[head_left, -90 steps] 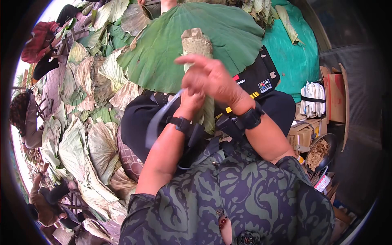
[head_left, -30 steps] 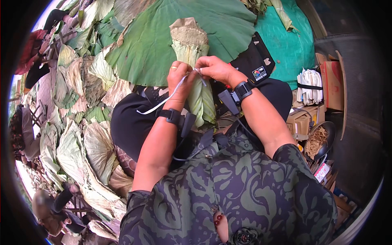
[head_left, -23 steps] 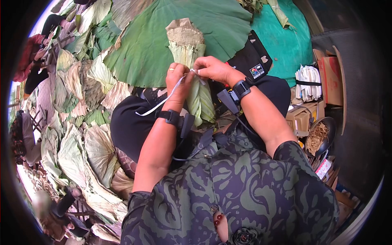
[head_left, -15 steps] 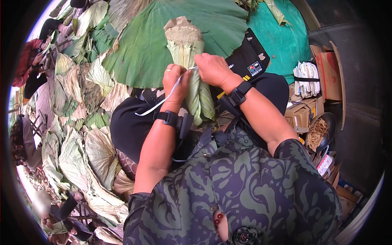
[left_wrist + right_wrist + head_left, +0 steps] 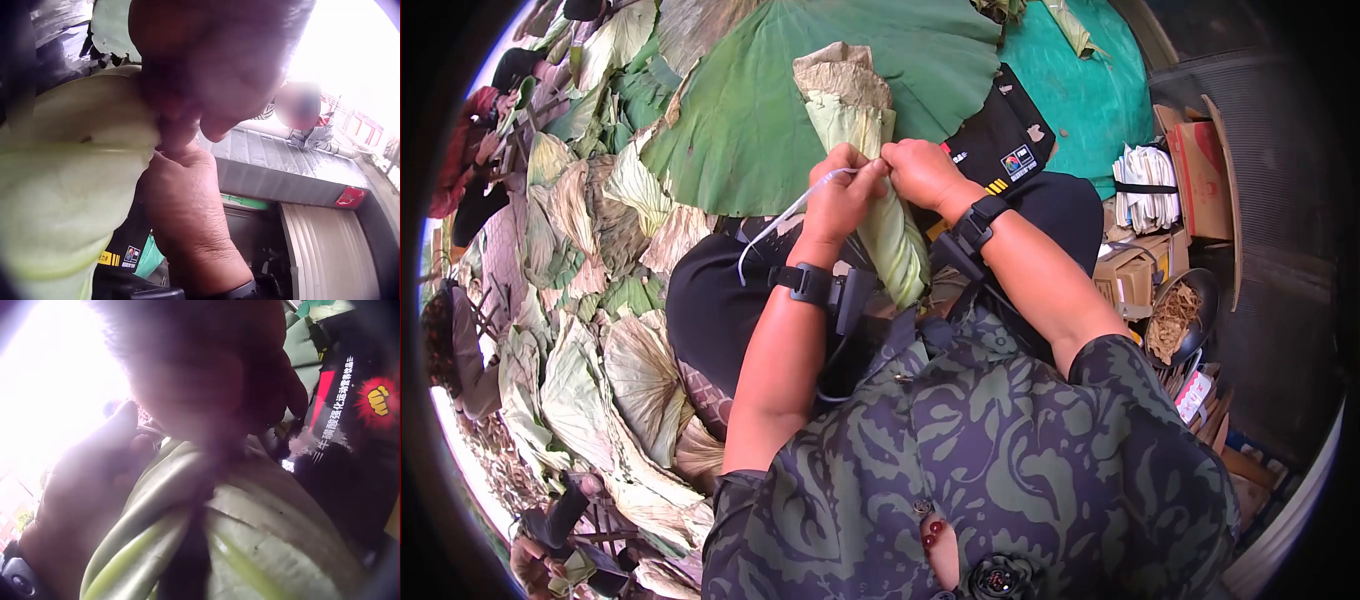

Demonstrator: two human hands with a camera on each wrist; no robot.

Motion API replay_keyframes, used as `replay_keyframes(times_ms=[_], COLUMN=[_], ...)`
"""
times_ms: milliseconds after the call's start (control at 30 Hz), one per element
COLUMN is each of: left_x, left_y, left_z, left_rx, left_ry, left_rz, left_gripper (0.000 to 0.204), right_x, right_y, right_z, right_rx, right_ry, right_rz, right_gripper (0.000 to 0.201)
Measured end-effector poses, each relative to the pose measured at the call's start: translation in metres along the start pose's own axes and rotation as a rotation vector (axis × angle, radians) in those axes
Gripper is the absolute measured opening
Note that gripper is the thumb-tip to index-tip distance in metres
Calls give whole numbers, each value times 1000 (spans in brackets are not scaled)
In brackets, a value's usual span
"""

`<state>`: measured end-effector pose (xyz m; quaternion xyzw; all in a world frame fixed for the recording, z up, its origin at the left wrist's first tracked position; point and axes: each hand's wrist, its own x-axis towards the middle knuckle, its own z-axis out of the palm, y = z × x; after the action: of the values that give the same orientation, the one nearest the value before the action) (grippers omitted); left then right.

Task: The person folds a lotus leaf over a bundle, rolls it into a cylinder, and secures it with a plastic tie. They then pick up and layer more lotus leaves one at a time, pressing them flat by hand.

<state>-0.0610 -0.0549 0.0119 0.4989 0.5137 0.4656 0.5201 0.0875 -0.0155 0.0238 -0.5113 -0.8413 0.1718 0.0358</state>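
Note:
A rolled bundle of lotus leaves lies slantwise over the lap, its dry brown end pointing away and overlapping a broad green lotus leaf. My left hand grips a white string at the bundle's middle, and the string's loose tail arcs down to the left. My right hand, fingers curled, pinches the string right beside the left hand; its fingertips are hidden. In the left wrist view the two hands meet at the edge of the pale green bundle. Folded leaf ribs of the bundle fill the lower right wrist view.
Piles of dried lotus leaves cover the left side, with other people seated beyond. A black printed sheet and a green tarp lie ahead right. Cardboard boxes, bound papers and a black pan stand at right.
My right hand, earlier raised with a finger extended, has come down to the string. Both hands have worked the string at the bundle's middle, pulled apart slightly, then closed together again.

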Motion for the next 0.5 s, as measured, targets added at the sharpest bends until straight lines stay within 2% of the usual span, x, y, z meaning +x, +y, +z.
replay_keyframes(times_ms=[67,133,233,267,400,467,500], left_x=[6,7,4,3,3,0,-2], left_y=[-8,-6,-3,-3,-14,-16,-17], left_z=[-3,-3,-2,-1,1,1,2], left_rx=[-56,-22,37,61,117,127,132], left_ry=[-19,8,72,104,158,129,127], left_rz=[-125,-143,-195,-215,-176,-32,-33], left_gripper=[16,16,17,18,17,17,17], right_x=[-5,-3,0,2,-4,-5,-5], right_y=[-1,0,5,7,-4,-10,-12], right_z=[0,-5,-10,-12,-16,-19,-22], right_rx=[-43,-87,318,456,524,575,625], right_ry=[18,43,-21,-96,-92,-87,-82], right_rz=[-7,-22,119,208,146,143,147], right_gripper=[11,11,13,17,23,23,23])
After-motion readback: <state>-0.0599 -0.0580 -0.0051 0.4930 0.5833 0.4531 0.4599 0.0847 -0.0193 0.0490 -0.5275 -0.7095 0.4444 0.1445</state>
